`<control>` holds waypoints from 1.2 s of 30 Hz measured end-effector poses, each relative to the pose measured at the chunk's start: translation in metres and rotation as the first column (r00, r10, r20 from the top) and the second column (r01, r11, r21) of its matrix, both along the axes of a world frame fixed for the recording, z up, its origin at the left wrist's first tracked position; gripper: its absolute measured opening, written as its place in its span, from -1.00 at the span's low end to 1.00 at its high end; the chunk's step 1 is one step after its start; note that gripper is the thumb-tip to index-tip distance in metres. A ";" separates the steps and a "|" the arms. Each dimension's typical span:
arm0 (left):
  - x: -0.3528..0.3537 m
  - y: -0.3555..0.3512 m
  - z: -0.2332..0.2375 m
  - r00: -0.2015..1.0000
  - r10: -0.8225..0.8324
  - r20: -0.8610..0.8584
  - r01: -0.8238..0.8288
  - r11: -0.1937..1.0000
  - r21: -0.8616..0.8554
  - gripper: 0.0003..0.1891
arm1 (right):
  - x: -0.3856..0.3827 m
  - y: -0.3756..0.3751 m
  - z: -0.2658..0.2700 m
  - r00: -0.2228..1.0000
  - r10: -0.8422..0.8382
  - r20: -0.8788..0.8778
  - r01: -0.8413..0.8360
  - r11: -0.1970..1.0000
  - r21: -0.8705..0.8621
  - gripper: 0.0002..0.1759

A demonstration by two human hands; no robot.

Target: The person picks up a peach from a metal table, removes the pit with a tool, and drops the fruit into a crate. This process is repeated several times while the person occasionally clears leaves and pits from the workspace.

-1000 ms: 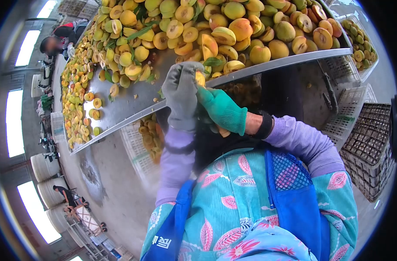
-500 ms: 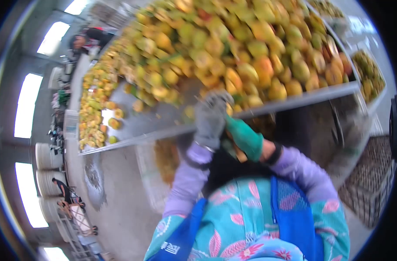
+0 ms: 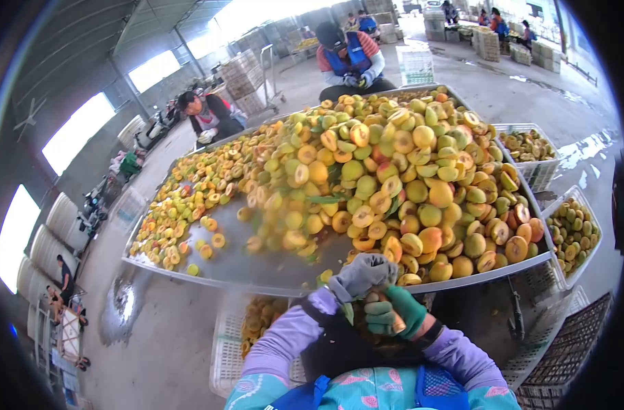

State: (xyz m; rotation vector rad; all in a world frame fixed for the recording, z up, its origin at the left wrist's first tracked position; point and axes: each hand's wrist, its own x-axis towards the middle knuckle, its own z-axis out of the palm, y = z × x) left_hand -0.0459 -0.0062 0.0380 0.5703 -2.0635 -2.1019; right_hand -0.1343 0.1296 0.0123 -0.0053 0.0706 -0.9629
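My left hand (image 3: 364, 275), in a grey glove, is closed at the near edge of the metal table (image 3: 278, 270); whatever it grips is hidden by its fingers. Just to its right and lower, my right hand (image 3: 398, 312), in a green glove, is wrapped round a wooden-handled tool (image 3: 397, 321). The tool's working end is out of sight, towards my left hand. Beyond both hands lies a big heap of yellow-red peaches (image 3: 431, 215), many of them halved with the cut faces showing. A green leaf (image 3: 349, 313) hangs beneath my left hand.
Below the table edge stands a white crate (image 3: 226, 345) of halved fruit. More filled crates (image 3: 573, 236) are at the right, near a dark crate (image 3: 572, 342). Two people, one in a blue vest (image 3: 353, 55) and one in a dark vest (image 3: 213, 116), sit across the table.
The view has tilted up and turned, bringing the people across the table into sight. My hands remain close together at the table edge; the wooden handle in my right hand now shows clearly.
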 end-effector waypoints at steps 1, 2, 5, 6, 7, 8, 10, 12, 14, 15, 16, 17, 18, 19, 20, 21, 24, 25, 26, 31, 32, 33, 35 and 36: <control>-0.003 -0.010 0.001 0.973 -0.101 0.206 0.110 0.993 -0.033 -0.80 | 0.011 0.001 -0.002 0.987 -0.034 0.158 0.033 0.999 0.013 -0.60; -0.006 -0.016 0.006 0.958 -0.215 0.189 0.236 0.967 -0.099 -0.81 | 0.020 0.004 0.003 0.982 -0.131 0.139 0.130 0.991 0.014 -0.59; -0.010 -0.006 -0.001 0.987 -0.152 -0.044 0.151 0.988 -0.040 -0.83 | 0.037 0.004 0.007 0.957 -0.280 0.078 0.283 0.959 -0.028 -0.52; -0.010 0.004 -0.010 0.989 -0.049 -0.139 0.055 0.998 0.040 -0.84 | 0.032 0.003 0.005 0.961 -0.266 0.070 0.271 0.960 -0.067 -0.51; -0.010 0.009 -0.021 0.959 0.141 -0.245 -0.138 0.990 0.031 -0.85 | 0.026 0.003 0.003 0.966 -0.249 0.061 0.255 0.961 -0.104 -0.50; -0.008 0.010 -0.026 0.953 0.172 -0.250 -0.191 0.980 -0.054 -0.84 | 0.014 0.001 0.001 0.993 -0.117 0.030 0.120 0.984 -0.133 -0.49; 0.001 0.014 -0.010 0.985 0.128 -0.114 -0.148 0.971 -0.189 -0.82 | 0.002 0.002 -0.005 0.999 -0.045 -0.012 0.043 0.987 -0.158 -0.51; 0.004 0.004 0.024 0.983 -0.040 0.181 0.084 0.967 -0.243 -0.78 | 0.015 0.007 -0.007 0.988 -0.078 0.137 0.099 0.982 -0.161 -0.56; 0.005 -0.012 0.014 0.943 -0.304 0.134 0.332 0.850 -0.408 -0.76 | 0.041 0.009 -0.005 0.952 -0.173 0.254 0.205 0.973 -0.106 -0.56; 0.007 -0.018 0.013 0.891 -0.433 0.134 0.439 0.751 -0.493 -0.75 | 0.050 0.010 -0.005 0.923 -0.226 0.311 0.261 0.962 -0.076 -0.56; 0.010 -0.013 0.010 0.926 -0.374 0.056 0.359 0.826 -0.434 -0.78 | 0.056 0.013 -0.003 0.902 -0.271 0.337 0.295 0.955 -0.021 -0.57; 0.013 -0.007 0.010 0.951 -0.308 -0.024 0.279 0.887 -0.368 -0.81 | 0.057 0.014 0.002 0.944 -0.252 0.212 0.272 0.960 -0.069 -0.57; 0.013 0.005 -0.005 0.972 -0.106 -0.208 0.068 0.981 -0.183 -0.82 | 0.050 0.010 0.010 0.968 -0.237 0.078 0.245 0.962 -0.117 -0.56; 0.011 0.014 -0.010 0.926 0.134 -0.352 -0.127 0.991 0.044 -0.83 | 0.038 0.008 0.015 0.973 -0.220 -0.071 0.206 0.965 -0.162 -0.56; 0.016 0.016 -0.009 0.926 0.224 -0.303 -0.266 0.958 -0.104 -0.84 | 0.029 0.005 0.013 0.975 -0.129 -0.180 0.103 0.983 -0.150 -0.54; 0.021 0.015 -0.005 0.952 0.182 -0.245 -0.205 0.976 -0.074 -0.84 | 0.022 0.004 0.014 0.982 -0.081 -0.173 0.060 0.990 -0.126 -0.55; 0.028 -0.004 -0.008 0.992 -0.069 -0.103 0.072 0.997 0.026 -0.81 | 0.024 0.007 0.000 0.998 0.045 0.034 -0.040 0.991 -0.124 -0.51; 0.028 -0.007 -0.006 0.985 -0.089 -0.148 0.101 0.992 0.071 -0.81 | 0.031 0.007 0.002 1.000 -0.021 -0.006 0.020 0.990 -0.138 -0.51; 0.028 -0.009 -0.004 0.975 -0.109 -0.193 0.133 0.985 0.115 -0.81 | 0.040 0.007 0.005 0.995 -0.089 -0.044 0.081 0.985 -0.155 -0.51; 0.041 0.016 0.003 0.902 0.078 -0.425 0.040 0.964 0.264 -0.82 | 0.063 0.012 0.016 0.986 -0.165 -0.039 0.158 0.978 -0.139 -0.52; 0.047 0.013 0.009 0.933 0.001 -0.359 0.085 0.971 0.224 -0.82 | 0.064 0.013 0.019 0.991 -0.132 -0.007 0.130 0.984 -0.121 -0.51; 0.050 0.007 0.016 0.967 -0.090 -0.237 0.119 0.987 0.111 -0.81 | 0.062 0.012 0.014 0.998 -0.067 -0.005 0.066 0.992 -0.112 -0.51; 0.054 -0.003 0.025 0.972 -0.230 0.041 0.233 0.968 -0.089 -0.78 | 0.051 0.008 0.002 0.998 0.062 0.002 -0.061 0.994 -0.086 -0.51; 0.053 -0.003 0.025 0.972 -0.214 0.092 0.225 0.966 -0.130 -0.80 | 0.046 0.007 0.005 0.993 0.120 0.017 -0.117 0.987 -0.111 -0.51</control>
